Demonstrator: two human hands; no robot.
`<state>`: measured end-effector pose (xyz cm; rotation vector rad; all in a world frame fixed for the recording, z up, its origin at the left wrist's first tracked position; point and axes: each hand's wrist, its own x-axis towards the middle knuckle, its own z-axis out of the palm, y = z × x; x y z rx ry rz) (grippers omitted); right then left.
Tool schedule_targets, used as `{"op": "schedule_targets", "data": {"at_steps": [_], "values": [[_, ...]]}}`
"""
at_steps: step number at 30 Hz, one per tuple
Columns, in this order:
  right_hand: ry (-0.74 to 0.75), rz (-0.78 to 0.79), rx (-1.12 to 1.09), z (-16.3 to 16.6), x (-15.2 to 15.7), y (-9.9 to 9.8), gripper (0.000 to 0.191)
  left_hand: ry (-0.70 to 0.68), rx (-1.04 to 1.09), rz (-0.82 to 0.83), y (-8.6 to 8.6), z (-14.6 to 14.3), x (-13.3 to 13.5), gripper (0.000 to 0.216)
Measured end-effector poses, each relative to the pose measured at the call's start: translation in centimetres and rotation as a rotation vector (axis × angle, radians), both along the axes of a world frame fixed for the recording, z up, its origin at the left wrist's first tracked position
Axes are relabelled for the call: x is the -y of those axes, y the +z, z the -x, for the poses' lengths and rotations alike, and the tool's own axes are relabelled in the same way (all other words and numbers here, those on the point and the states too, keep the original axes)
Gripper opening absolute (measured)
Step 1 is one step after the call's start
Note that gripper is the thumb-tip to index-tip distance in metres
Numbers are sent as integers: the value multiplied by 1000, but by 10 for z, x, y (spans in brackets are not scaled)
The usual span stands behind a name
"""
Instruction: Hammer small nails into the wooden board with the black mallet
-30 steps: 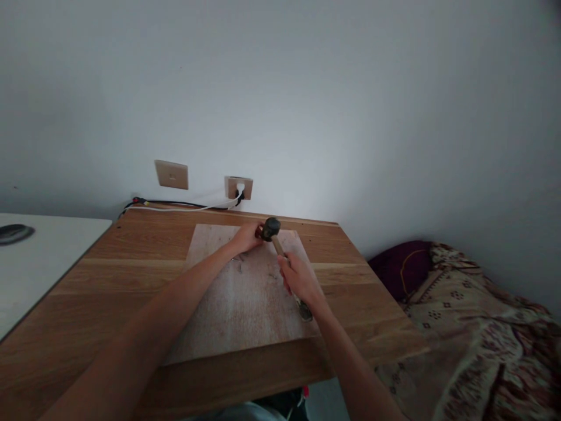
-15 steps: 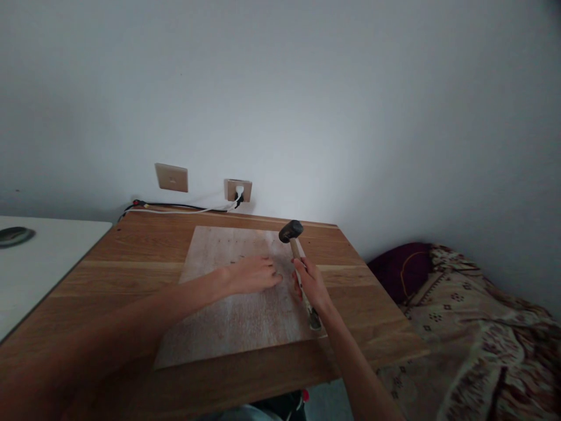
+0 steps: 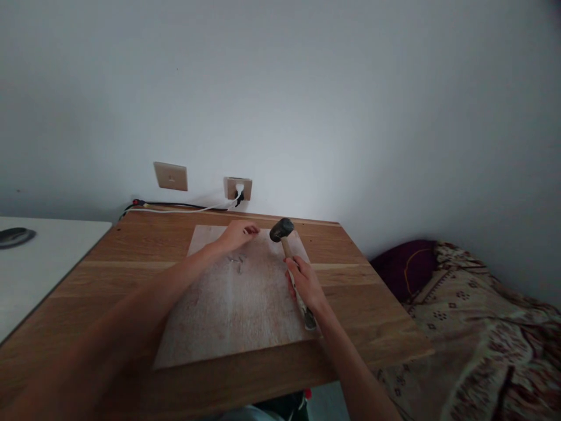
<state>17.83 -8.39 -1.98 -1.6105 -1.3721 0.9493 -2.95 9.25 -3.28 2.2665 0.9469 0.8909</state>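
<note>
My right hand [image 3: 304, 283] is closed round the wooden handle of a mallet [image 3: 281, 230] with a dark head. The mallet is held tilted above the right part of a pale wooden board [image 3: 245, 316], head pointing to the wall. Near the board's back edge, my left hand [image 3: 239, 234] has its thumb and fingers pinched together. What lies between the fingertips is too small to make out. Several small thin metal pieces that look like nails [image 3: 238, 261] lie loose on the board, in front of my left hand.
The board lies on a wooden table [image 3: 372, 304] against a wall. White and black cables [image 3: 184, 207] run along the table's back to a wall socket [image 3: 238, 189]. A white surface [image 3: 52, 257] adjoins at left; a bed with patterned cloth [image 3: 473, 327] and a purple pillow [image 3: 405, 266] is at right.
My left hand has moved away from me and to the left, to the board's back edge, uncovering the loose metal pieces. My right hand and the mallet have shifted slightly left.
</note>
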Motion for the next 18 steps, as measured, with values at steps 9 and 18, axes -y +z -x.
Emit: {"op": "schedule_targets", "data": {"at_steps": [9,18], "values": [[3,12,7,7,3,6,28,23,13,7,-25,-1,-1,16],[15,25,-6,10,1,1,28,-35,-48,-61,-24,0,1,22]]}}
